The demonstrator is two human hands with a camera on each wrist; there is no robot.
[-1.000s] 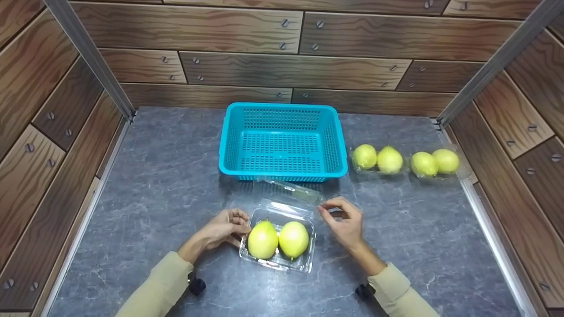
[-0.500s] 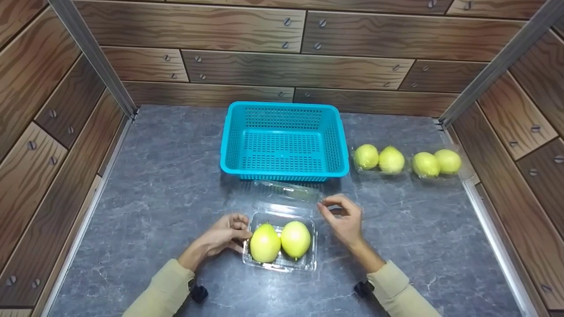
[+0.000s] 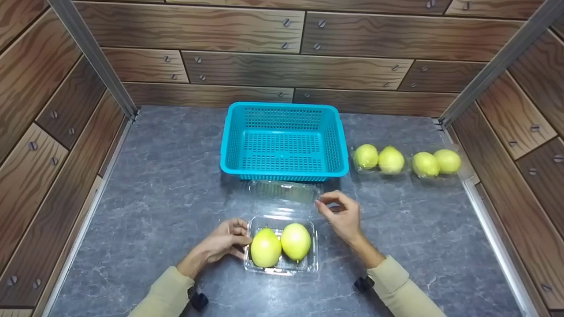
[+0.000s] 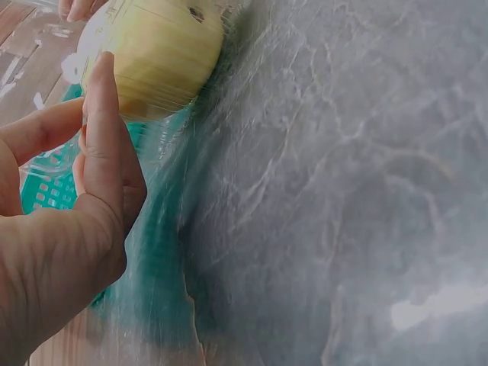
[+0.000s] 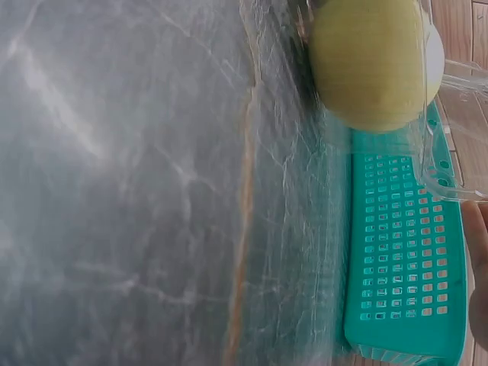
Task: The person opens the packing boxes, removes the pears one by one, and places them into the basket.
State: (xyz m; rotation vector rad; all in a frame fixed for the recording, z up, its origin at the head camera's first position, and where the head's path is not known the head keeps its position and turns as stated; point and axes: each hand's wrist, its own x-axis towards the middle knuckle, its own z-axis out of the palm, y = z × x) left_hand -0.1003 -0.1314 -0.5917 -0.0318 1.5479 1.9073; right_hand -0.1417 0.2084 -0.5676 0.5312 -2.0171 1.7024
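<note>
A clear plastic clamshell container (image 3: pixel 282 269) sits with its lid raised in front of the basket, in the head view. Two yellow-green pears (image 3: pixel 265 248) lie side by side in its base. With thumb and fingers, my left hand (image 3: pixel 224 241) pinches the base's left edge; the left wrist view shows the fingertips (image 4: pixel 103 72) beside a pear (image 4: pixel 164 57). My right hand (image 3: pixel 343 215) pinches the right corner of the lid (image 3: pixel 282 191), which leans back toward the basket. Only part of the right hand (image 5: pixel 478 252) appears in the right wrist view, beside the clear lid.
A blue-green perforated basket (image 3: pixel 282 171) stands behind the container. To its right are two more clear packs of pears, a nearer pack (image 3: pixel 379 159) and a farther pack (image 3: pixel 436 164) by the right wall. Wood-patterned walls (image 3: pixel 246 68) enclose the grey marbled tabletop (image 3: pixel 167 176).
The container's base and pears have slid slightly toward me, with the left hand following. The lid has tipped further back and looks flatter, the right hand still at its corner.
</note>
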